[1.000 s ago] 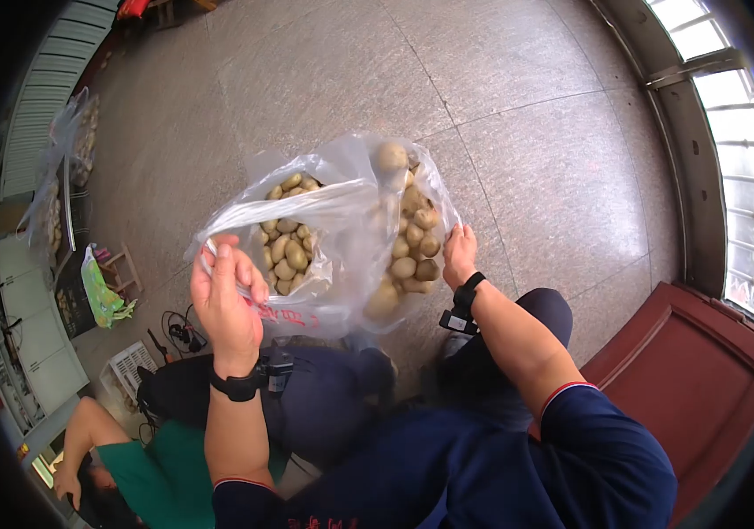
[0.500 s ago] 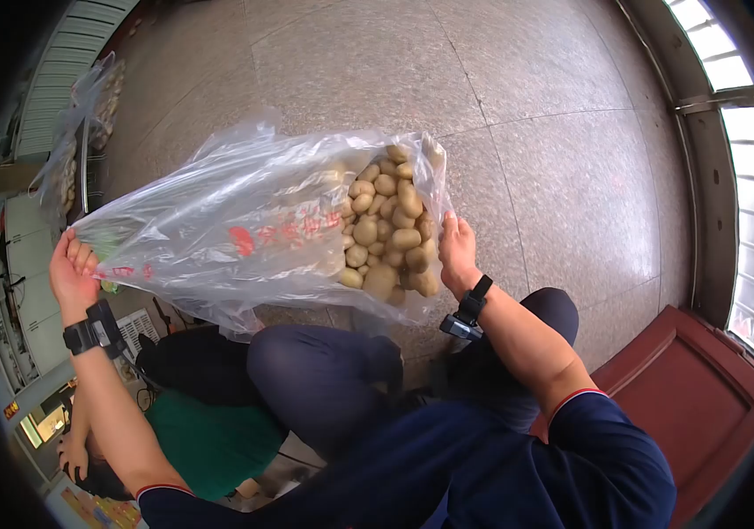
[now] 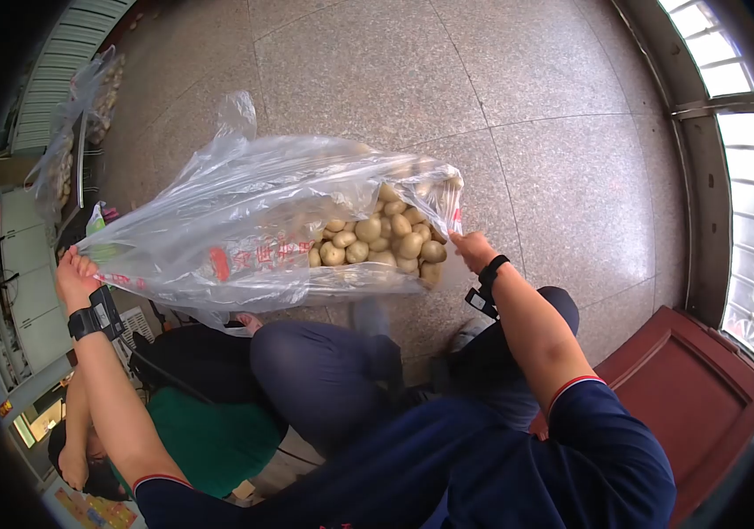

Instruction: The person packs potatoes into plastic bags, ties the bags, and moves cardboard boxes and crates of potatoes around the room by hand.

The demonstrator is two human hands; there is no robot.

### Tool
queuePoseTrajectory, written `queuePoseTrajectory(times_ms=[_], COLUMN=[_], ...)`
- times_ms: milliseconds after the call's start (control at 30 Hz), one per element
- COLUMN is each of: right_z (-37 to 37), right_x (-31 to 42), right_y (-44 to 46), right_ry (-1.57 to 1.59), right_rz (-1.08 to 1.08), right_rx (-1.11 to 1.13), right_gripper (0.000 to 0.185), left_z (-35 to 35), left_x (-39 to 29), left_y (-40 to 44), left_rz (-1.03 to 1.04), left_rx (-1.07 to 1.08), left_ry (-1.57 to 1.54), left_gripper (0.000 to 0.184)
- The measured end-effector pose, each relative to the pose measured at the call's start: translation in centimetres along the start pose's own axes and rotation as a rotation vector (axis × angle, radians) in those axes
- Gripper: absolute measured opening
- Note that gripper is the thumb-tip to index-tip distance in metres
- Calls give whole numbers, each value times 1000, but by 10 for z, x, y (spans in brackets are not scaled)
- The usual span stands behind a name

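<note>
A clear plastic bag (image 3: 245, 207) with red printing stretches between my hands, above the floor. Many potatoes (image 3: 386, 234) are bunched at its right end, seen through and beside the folds of film. My left hand (image 3: 75, 273) is closed on the gathered plastic at the left end. At the right end, my right hand (image 3: 474, 249) pinches the bag's edge near a red mark. Both wrists wear black straps with small devices.
Speckled tiles cover the floor (image 3: 562, 167). Another clear bag (image 3: 68, 132) of potatoes stands at far left. A person in a green shirt (image 3: 209, 441) sits close on my left. A dark red wooden panel (image 3: 685, 406) and a barred window (image 3: 751, 194) are at right.
The bag's right end has been pulled rightward and its film bunched narrower. The potatoes have shifted and spread slightly left. My right hand has moved a little right and down.
</note>
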State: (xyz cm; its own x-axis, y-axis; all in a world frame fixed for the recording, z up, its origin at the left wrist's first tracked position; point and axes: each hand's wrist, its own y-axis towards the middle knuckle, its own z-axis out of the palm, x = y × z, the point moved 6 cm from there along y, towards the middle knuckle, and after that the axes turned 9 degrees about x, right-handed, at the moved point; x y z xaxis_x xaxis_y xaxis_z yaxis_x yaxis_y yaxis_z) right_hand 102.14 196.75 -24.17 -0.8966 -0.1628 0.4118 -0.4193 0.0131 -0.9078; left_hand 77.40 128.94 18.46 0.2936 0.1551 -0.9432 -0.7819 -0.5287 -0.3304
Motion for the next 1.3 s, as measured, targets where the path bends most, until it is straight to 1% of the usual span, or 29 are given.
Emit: queuePoseTrajectory(times_ms=[67, 100, 167, 200, 267, 333, 400, 467, 533, 567, 600, 633, 700, 733, 800, 833, 933, 1000, 1067, 1133, 1200, 1267, 1300], right_z=[9, 10, 25, 25, 32, 38, 44, 46, 49, 49, 52, 58, 69, 75, 84, 89, 101, 104, 97, 92, 94, 86, 80], right_x=[-5, -6, -9, -8, -13, -12, -5, 4, 16, 18, 22, 36, 56, 61, 67, 71, 64, 84, 96, 99, 127, 161, 183], right_y=[5, 4, 1, 2, 2, -2, -8, -20, -32, -39, -45, -49, -69, -79, -93, -101, -107, -136, -165, -169, -204, -240, -263], right_ry=[-59, -62, -69, -71, -104, -134, -178, -198, -174, -145, -150, -366, -576, -483, -395, -416, -412, -391, -490, -290, -802, -878, -641], right_rz=[55, 55, 82, 80, 174, 177, 104, 80, 131, 183, 190, -14, -220, -226, -229, -291, -381, -405, -107, -256, -387, -411, -243], right_rx=[166, 165, 344, 344, 498, 567, 569, 545, 511, 471, 478, 486, 494, 495, 502, 516, 518, 513, 503, 569, 580, 564, 567], right_gripper=[58, 58, 53, 53, 44, 38, 32, 28, 28, 27, 27, 25, 24, 25, 27, 25, 23, 21, 14, 7, 4, 10, 13], left_z=[1, 4, 11, 18, 30, 40, 44, 50, 60, 73, 86, 97, 110, 115, 118, 117, 122, 125, 128, 131, 132, 129, 126], left_x=[2, 3, 4, 4, 1, -4, -6, -13, -28, -33, -40, -50, -65, -72, -84, -87, -104, -120, -137, -153, -179, -203, -216], left_y=[-2, -4, -13, -21, -40, -51, -61, -75, -102, -125, -148, -170, -200, -215, -233, -237, -245, -250, -252, -252, -249, -240, -236], left_rz=[-14, -28, -31, -36, -27, -19, -54, -100, -138, -203, -266, -296, -341, -353, -389, -414, -446, -473, -494, -543, -557, -594, -591], left_rx=[18, 36, 22, 12, 45, 79, 97, 123, 145, 217, 287, 289, 311, 301, 289, 297, 322, 313, 299, 306, 323, 369, 380], left_ry=[16, 34, 45, 63, 65, 68, 62, 58, 50, 22, -9, -3, 37, 73, 128, 117, 125, 124, 118, 102, 76, 39, 28], left_gripper=[20, 20, 20, 20, 20, 20, 18, 18, 18, 18, 18, 18, 16, 16, 17, 17, 15, 15, 15, 16, 18, 18, 19])
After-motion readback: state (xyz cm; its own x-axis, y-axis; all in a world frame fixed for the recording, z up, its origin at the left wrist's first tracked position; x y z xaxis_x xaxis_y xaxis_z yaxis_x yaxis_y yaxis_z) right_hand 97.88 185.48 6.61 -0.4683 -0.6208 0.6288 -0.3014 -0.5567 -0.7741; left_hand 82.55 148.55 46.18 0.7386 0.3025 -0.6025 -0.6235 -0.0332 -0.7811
